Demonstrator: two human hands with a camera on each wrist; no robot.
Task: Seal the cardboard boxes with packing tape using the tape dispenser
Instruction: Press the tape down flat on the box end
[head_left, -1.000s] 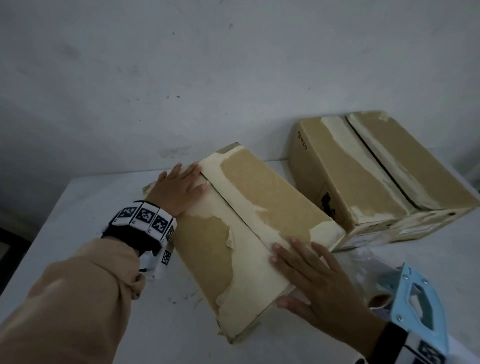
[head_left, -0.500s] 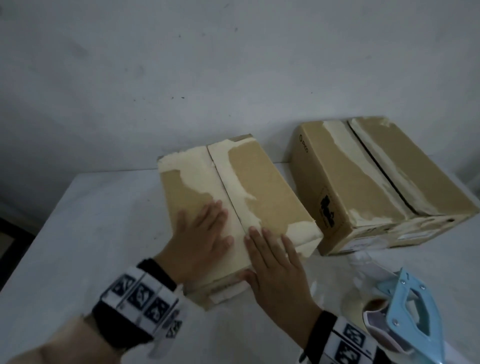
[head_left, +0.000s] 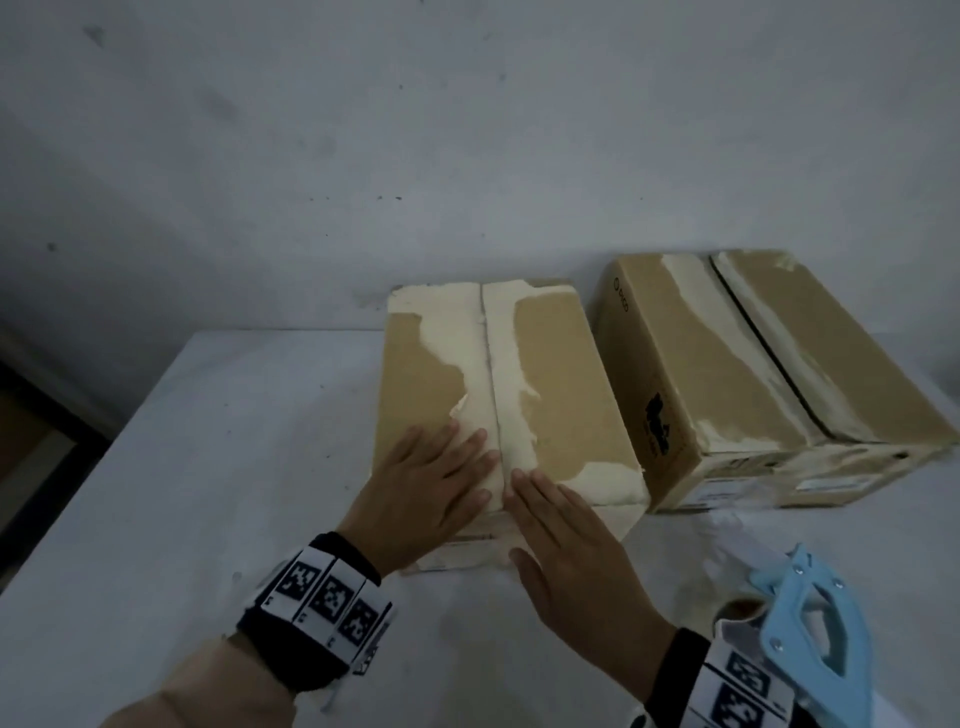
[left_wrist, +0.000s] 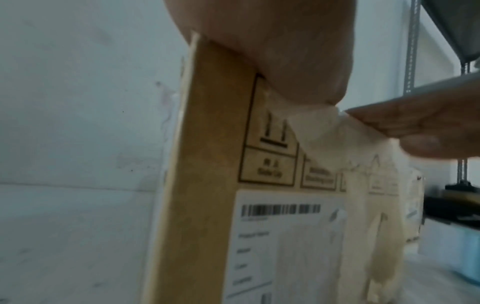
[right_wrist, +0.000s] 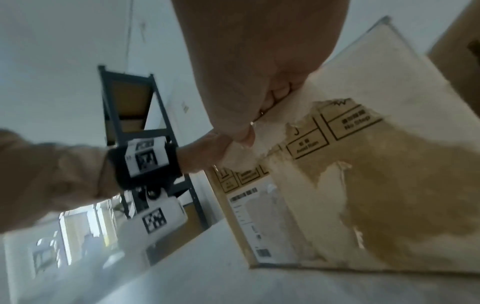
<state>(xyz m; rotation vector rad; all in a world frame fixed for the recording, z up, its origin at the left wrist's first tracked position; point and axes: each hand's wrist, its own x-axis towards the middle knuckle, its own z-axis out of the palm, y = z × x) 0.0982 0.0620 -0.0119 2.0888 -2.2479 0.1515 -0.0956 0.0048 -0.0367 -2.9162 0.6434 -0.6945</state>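
Note:
A brown cardboard box (head_left: 556, 384) with torn pale patches stands mid-table, its flaps closed along a centre seam that runs away from me. My left hand (head_left: 431, 493) lies flat on the near end of the left flap, fingers straight. My right hand (head_left: 561, 545) lies flat over the near edge just right of the seam. The wrist views show the box's near face (left_wrist: 285, 236) with a barcode label (right_wrist: 249, 207) below both palms. A light blue tape dispenser (head_left: 815, 623) with its roll lies on the table at the lower right, beside my right wrist.
A second, larger cardboard box (head_left: 769, 379) stands to the right, against the wall, its top seam a dark gap. The white table (head_left: 208, 467) reaches the grey wall behind. A dark metal shelf rack (right_wrist: 130, 107) stands off to the left of the table.
The box has turned from a diagonal lie to straight on, seam pointing away from me. Both hands slid to its near end, either side of the seam.

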